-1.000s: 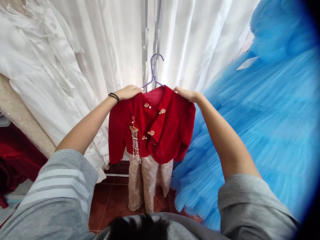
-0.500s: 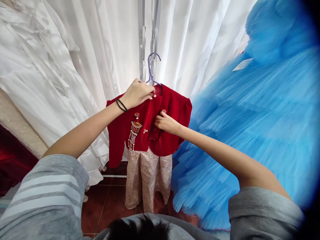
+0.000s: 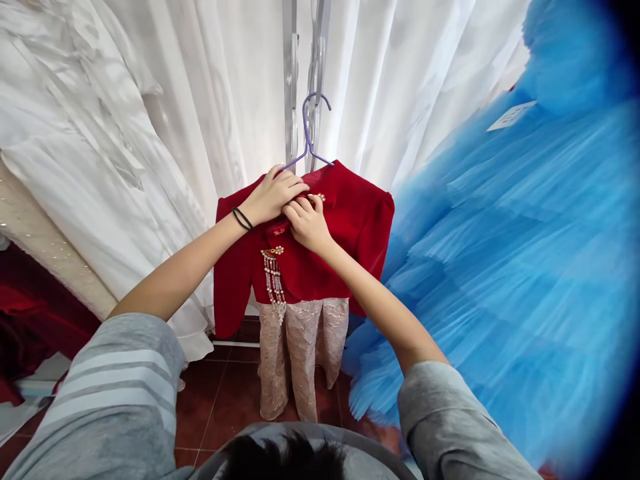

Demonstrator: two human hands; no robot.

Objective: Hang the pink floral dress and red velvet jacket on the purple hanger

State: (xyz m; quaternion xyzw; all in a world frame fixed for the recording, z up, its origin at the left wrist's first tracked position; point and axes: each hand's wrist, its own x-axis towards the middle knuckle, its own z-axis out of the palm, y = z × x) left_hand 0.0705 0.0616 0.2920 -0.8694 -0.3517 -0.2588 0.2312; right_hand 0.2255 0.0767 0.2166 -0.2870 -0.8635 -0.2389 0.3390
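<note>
Left hand [image 3: 274,195] and right hand [image 3: 310,223] close together, fingers gripping a red jacket [image 3: 367,223] near its collar, purple hanger [image 3: 306,127] above, pale garment [image 3: 300,347] beneath, blue ruffled dress [image 3: 500,253] alongside.

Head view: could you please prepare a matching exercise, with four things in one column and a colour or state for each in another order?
Things:
1. jacket
2. hanger
3. puffy dress
4. wristbands

Descriptions:
A. blue, in layers
B. black, thin
C. red, touched by the left hand and right hand
D. purple, with a curved hook

Pairs: 1-C, 2-D, 3-A, 4-B
</note>
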